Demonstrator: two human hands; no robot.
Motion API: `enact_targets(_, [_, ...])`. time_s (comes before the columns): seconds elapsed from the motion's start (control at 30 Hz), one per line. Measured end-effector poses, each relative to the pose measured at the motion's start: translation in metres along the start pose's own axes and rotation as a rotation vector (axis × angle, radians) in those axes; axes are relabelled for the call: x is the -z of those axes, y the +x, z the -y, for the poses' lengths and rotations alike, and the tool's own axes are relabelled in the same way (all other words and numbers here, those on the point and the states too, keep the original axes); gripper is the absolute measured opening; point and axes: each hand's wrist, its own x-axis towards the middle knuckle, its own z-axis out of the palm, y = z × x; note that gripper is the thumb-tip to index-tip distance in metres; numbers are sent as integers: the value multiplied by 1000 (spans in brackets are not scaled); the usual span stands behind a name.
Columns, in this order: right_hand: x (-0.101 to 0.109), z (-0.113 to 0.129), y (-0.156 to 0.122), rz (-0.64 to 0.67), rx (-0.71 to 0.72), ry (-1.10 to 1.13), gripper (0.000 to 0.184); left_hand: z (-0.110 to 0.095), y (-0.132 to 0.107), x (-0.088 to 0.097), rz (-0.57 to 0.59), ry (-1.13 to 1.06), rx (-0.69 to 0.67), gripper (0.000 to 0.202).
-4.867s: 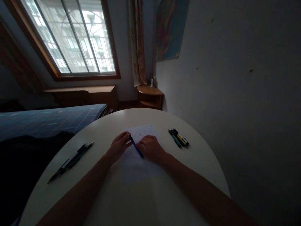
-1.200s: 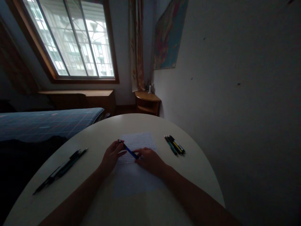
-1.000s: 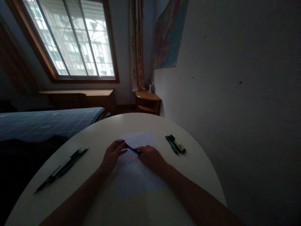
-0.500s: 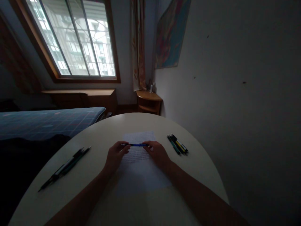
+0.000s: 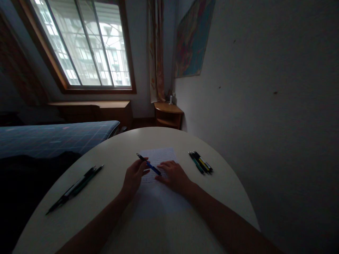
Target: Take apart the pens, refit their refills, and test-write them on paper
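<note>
A blue pen with a dark end is pinched in the fingers of my left hand, slanting down to the right. Beside its lower end is my right hand, fingers apart, over the paper; whether a fingertip touches the pen I cannot tell. Beneath both hands lies a sheet of paper covered with lines of writing. To the right, several pens, dark, green and yellow-marked, lie side by side. Another group of pens, dark and green, rests at the left of the table.
The round pale table has its right edge near the wall. A bed with a blue checked cover stands at the left. Beyond the table are a small corner cabinet and a desk under the window.
The blue pen has turned from level to slanting, its right end now lower. My right hand has let go of that end and spread its fingers; the left still grips the pen.
</note>
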Motion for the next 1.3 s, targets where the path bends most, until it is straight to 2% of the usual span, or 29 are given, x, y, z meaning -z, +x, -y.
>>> enact_targets(0.1, [-2, -5, 1, 69, 73, 3, 53, 0, 0, 0, -2, 1, -15, 51])
enact_targets(0.33, [2, -18, 14, 149, 119, 99, 56, -7, 7, 0, 26, 47, -88, 50])
enact_targets(0.43, [2, -21, 15, 148, 130, 165, 45, -8, 12, 2, 67, 302, -149, 43])
enact_targets(0.5, [1, -20, 14, 77, 58, 227, 32, -6, 12, 3, 103, 495, -241, 34])
enact_targets(0.57, [1, -18, 13, 13, -42, 286, 30, -2, 9, 5, 114, 672, -331, 29])
enact_targets(0.63, [2, -16, 13, -36, -83, 292, 31, 3, 4, 7, 108, 823, -381, 26])
enact_targets(0.7, [3, -13, 13, -71, -56, 254, 31, 7, -1, 10, 144, 911, -437, 24])
enact_targets(0.8, [3, -13, 15, -64, 61, 165, 22, 11, -4, 15, 237, 981, -537, 24])
enact_targets(0.9, [2, -16, 16, -49, 145, 105, 20, 13, 0, 19, 264, 1010, -608, 29])
enact_targets(1.1, [1, -19, 17, -4, 181, 19, 25, 10, 6, 26, 277, 997, -605, 26])
enact_targets(1.3, [3, -15, 17, 12, 145, -27, 21, 9, 8, 29, 265, 1032, -554, 26])
